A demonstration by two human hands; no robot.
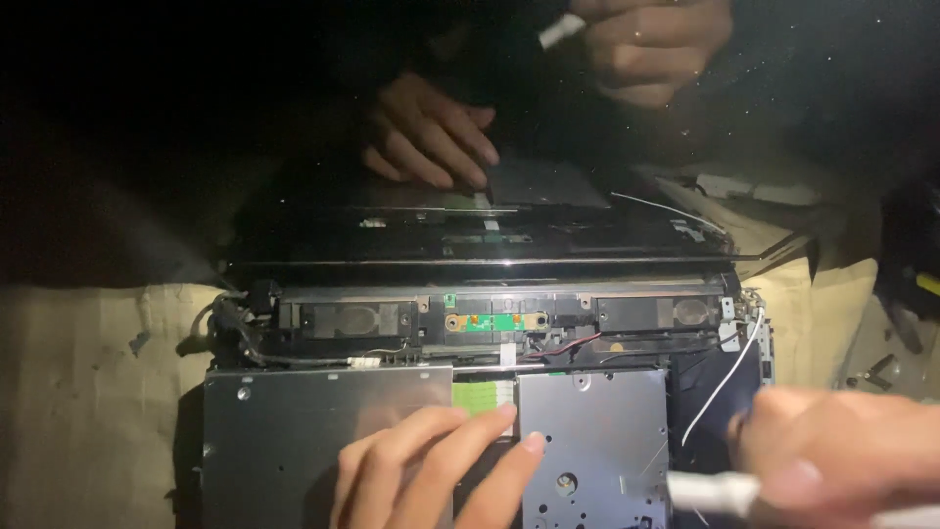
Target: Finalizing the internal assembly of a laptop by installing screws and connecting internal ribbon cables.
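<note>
A: On the cloth-covered worktop [78, 392], how far had the opened laptop [490, 323] been stripped?

B: Covers were off, metal shield plates [323, 421] remained. The left hand [431, 470] rested fingers spread there; the right hand [832, 456] gripped a white tool [710, 490].

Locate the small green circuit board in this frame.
In the head view, the green circuit board sits at the centre of the opened laptop, between its two black speakers, just above the left hand.

L hand [431, 470] flat, palm down, fingers spread fwd. R hand [842, 456] fisted in a grip, knuckles up.
</note>
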